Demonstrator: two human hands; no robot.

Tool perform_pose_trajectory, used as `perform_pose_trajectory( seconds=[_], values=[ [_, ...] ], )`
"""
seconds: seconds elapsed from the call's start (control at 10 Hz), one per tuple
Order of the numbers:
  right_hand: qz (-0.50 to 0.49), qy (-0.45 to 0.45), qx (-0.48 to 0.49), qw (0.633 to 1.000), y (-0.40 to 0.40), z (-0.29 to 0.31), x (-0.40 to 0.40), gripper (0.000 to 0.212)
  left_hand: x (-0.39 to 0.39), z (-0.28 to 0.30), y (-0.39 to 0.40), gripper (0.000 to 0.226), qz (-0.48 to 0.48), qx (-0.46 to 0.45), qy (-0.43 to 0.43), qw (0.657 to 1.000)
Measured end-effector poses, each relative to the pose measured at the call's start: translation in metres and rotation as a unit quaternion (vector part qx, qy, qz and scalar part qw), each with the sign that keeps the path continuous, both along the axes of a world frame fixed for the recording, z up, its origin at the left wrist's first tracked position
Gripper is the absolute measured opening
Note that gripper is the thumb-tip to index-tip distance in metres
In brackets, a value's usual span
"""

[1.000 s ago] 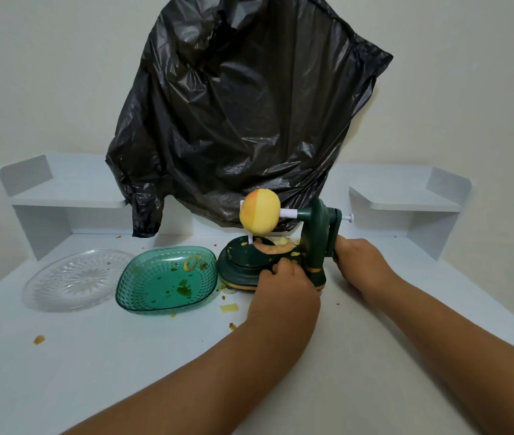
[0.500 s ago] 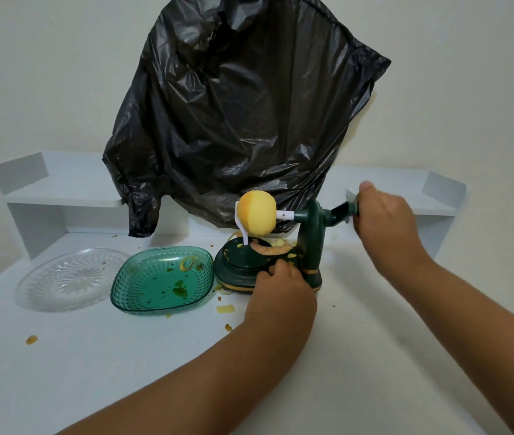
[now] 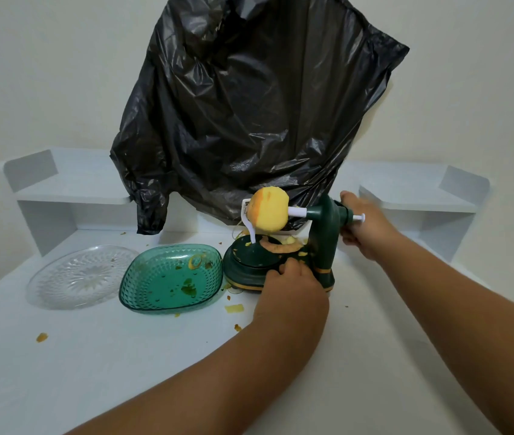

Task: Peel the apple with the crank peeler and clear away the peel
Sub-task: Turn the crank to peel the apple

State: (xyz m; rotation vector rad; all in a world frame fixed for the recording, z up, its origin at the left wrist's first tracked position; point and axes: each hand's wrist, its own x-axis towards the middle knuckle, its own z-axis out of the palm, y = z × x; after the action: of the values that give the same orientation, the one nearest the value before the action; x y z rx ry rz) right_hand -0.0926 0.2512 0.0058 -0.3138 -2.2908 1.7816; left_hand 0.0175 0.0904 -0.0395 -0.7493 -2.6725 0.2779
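A dark green crank peeler [image 3: 323,246] stands in the middle of the white table. An apple [image 3: 270,213], mostly peeled and pale yellow with an orange strip of skin left at its left end, is spiked on the peeler's white shaft. The white blade arm [image 3: 249,226] rests against the apple's left side. A curl of peel [image 3: 281,246] lies on the peeler's round base. My left hand [image 3: 292,288] grips the front of the base. My right hand [image 3: 364,226] is closed on the crank handle behind the peeler's column; the handle itself is mostly hidden.
A green glass dish [image 3: 171,277] with peel scraps sits left of the peeler, and a clear glass plate [image 3: 81,276] further left. A black rubbish bag [image 3: 249,114] hangs behind. White shelves [image 3: 73,186] flank the back. Peel bits [image 3: 234,308] dot the table.
My right hand has swung the crank from low beside the column, up high, and back down to mid height. The apple has turned and more skin is gone. My left hand stays on the base.
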Motion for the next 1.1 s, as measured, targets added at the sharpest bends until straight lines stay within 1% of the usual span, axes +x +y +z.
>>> perform_pose_trajectory(
  seconds=[0.1, 0.2, 0.3, 0.4, 0.5, 0.6, 0.7, 0.8, 0.9, 1.0, 1.1],
  values=[
    [0.001, -0.031, 0.044, 0.999, 0.003, -0.025, 0.010, 0.033, 0.000, -0.001, -0.001, 0.037, 0.000, 0.001, 0.002, 1.000],
    [0.022, -0.005, 0.176, 0.984, 0.004, -0.036, 0.031, 0.031, 0.000, -0.002, -0.001, 0.037, -0.003, 0.006, 0.002, 1.000],
    [0.002, 0.008, 0.266, 0.964, 0.008, -0.044, 0.051, 0.016, 0.001, -0.002, -0.001, 0.036, -0.001, 0.018, 0.001, 1.000],
    [0.030, 0.023, 0.324, 0.945, 0.005, -0.045, 0.075, 0.030, 0.001, -0.002, 0.000, 0.035, 0.003, 0.017, -0.002, 1.000],
    [0.004, 0.075, 0.282, 0.956, 0.009, -0.040, 0.091, 0.049, 0.001, -0.002, 0.000, 0.035, 0.009, 0.012, -0.004, 1.000],
    [-0.023, 0.159, 0.316, 0.935, 0.008, -0.024, 0.097, 0.044, 0.001, -0.001, 0.000, 0.037, 0.009, 0.016, -0.007, 1.000],
    [-0.047, 0.217, 0.296, 0.929, 0.004, 0.006, 0.089, 0.043, 0.001, -0.001, -0.001, 0.037, 0.006, 0.009, -0.003, 1.000],
    [-0.072, 0.207, 0.213, 0.952, 0.002, 0.032, 0.067, 0.042, 0.001, -0.001, -0.001, 0.037, 0.004, 0.003, -0.003, 1.000],
    [-0.066, 0.176, 0.108, 0.976, -0.002, 0.051, 0.048, 0.043, 0.000, -0.001, -0.001, 0.038, 0.003, -0.001, -0.004, 1.000],
    [-0.052, 0.123, 0.038, 0.990, -0.004, 0.059, 0.024, 0.040, -0.001, -0.001, -0.001, 0.038, 0.001, 0.000, -0.005, 1.000],
    [-0.031, 0.061, 0.011, 0.998, -0.004, 0.040, 0.008, 0.034, -0.002, -0.001, -0.001, 0.037, -0.001, 0.000, -0.003, 1.000]
  ],
)
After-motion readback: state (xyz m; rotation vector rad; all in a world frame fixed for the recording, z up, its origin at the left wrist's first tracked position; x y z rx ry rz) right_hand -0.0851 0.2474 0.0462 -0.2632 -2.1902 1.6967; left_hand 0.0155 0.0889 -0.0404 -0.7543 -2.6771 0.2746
